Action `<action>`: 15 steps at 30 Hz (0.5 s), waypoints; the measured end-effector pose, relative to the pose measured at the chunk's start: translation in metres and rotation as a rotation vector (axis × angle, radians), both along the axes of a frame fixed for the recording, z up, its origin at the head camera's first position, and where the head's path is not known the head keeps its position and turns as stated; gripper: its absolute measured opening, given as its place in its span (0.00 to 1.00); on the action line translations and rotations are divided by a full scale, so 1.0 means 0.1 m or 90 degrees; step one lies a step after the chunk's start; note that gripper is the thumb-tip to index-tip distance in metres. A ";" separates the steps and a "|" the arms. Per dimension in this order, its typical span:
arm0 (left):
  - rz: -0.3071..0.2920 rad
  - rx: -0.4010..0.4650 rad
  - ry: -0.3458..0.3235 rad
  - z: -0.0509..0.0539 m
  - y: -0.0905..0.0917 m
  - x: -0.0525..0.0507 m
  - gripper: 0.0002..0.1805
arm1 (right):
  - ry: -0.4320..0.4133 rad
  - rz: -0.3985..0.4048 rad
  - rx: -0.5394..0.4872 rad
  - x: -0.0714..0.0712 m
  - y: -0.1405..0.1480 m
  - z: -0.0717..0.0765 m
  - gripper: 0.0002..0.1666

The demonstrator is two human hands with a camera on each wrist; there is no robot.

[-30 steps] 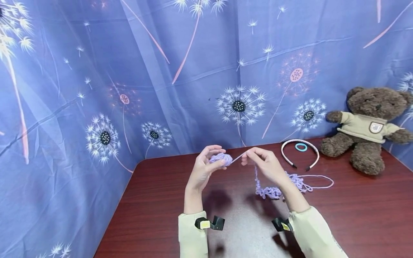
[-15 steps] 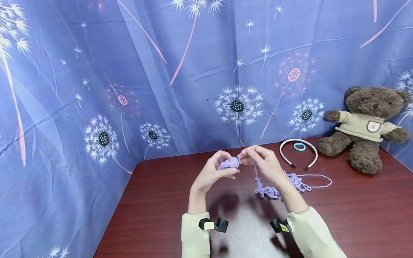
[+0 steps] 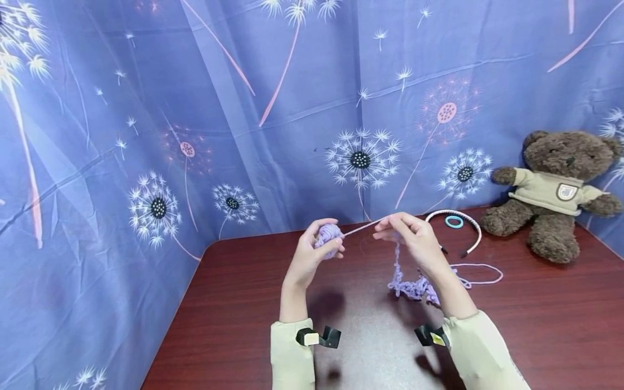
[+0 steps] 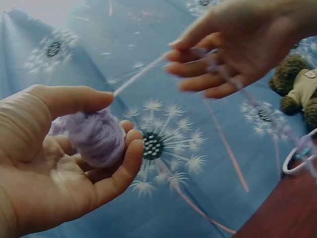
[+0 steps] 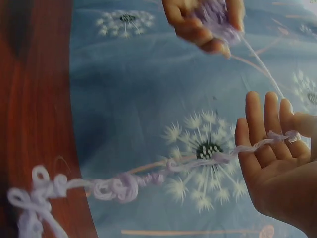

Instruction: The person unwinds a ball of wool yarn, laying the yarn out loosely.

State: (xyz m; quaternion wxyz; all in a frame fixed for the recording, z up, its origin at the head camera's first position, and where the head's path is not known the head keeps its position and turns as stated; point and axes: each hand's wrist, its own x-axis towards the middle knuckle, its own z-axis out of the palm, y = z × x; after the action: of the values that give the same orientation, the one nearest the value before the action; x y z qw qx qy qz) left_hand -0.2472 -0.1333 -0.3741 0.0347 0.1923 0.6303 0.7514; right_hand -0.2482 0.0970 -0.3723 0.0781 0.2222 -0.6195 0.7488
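Note:
A small ball of lilac yarn sits in my left hand, fingers curled round it and thumb on top. From the ball a taut strand slants up to my right hand, which pinches it between thumb and index finger. In the right wrist view the other fingers of that hand are fairly straight. Kinked, looped yarn trails from the right hand down to a loose lilac heap on the table. The right forearm hides part of that heap.
A brown teddy bear in a beige sweater sits at the back right of the dark red table. Near it lie a white headband and a light blue ring. A blue dandelion-print curtain hangs behind.
My hands came together half a second ago, the left moving right towards the other. Now they are apart again, with the strand stretched between them and the ball turned in the left hand.

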 end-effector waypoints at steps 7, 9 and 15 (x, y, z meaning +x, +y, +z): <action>0.042 0.121 -0.010 0.04 -0.17 0.00 0.22 | -0.005 -0.037 -0.015 -0.03 0.23 0.04 0.13; 0.038 0.131 -0.013 0.04 -0.21 0.00 0.22 | -0.011 -0.042 -0.033 -0.02 0.31 0.05 0.13; 0.054 0.143 -0.023 0.04 -0.24 0.01 0.19 | 0.013 -0.063 -0.101 -0.01 0.53 0.06 0.14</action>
State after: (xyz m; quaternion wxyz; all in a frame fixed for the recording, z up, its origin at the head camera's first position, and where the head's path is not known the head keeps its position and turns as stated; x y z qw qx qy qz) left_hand -0.2462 -0.1571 -0.3704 -0.0073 0.1548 0.5492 0.8212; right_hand -0.2494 0.1500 -0.3666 0.1388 0.1917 -0.5679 0.7884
